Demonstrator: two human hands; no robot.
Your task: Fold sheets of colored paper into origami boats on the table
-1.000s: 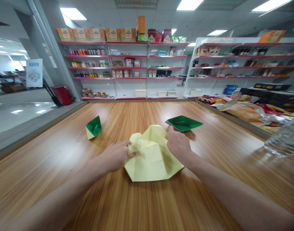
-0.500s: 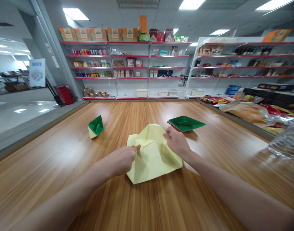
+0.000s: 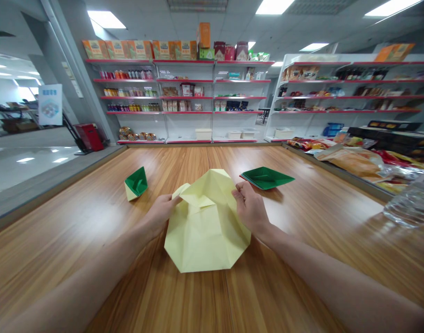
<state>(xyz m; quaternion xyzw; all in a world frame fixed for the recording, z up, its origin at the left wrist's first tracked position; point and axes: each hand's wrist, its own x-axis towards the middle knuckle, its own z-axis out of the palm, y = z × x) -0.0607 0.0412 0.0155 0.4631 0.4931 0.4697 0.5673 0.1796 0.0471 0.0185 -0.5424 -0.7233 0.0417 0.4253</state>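
A creased sheet of pale yellow paper (image 3: 208, 236) lies in front of me, its far part folded and raised. My left hand (image 3: 163, 208) pinches its left edge by a small flap, with the thumb on top. On the opposite side my right hand (image 3: 250, 206) has its fingers curled shut on the right edge. Beyond my right hand sits a green folded paper boat (image 3: 267, 178) with some red at its left tip. A smaller green and cream folded paper piece (image 3: 137, 183) stands to the far left of the yellow sheet.
The wooden table (image 3: 184, 300) has a raised rim along its far and side edges. At the right are a clear plastic bottle (image 3: 411, 203) and packaged snacks (image 3: 350, 159) beyond the rim. Stocked shelves (image 3: 184, 99) stand behind.
My left hand went from pressing a finger on the folded part to gripping the left edge. The yellow paper turned a little and its far part rose. My right hand kept its hold.
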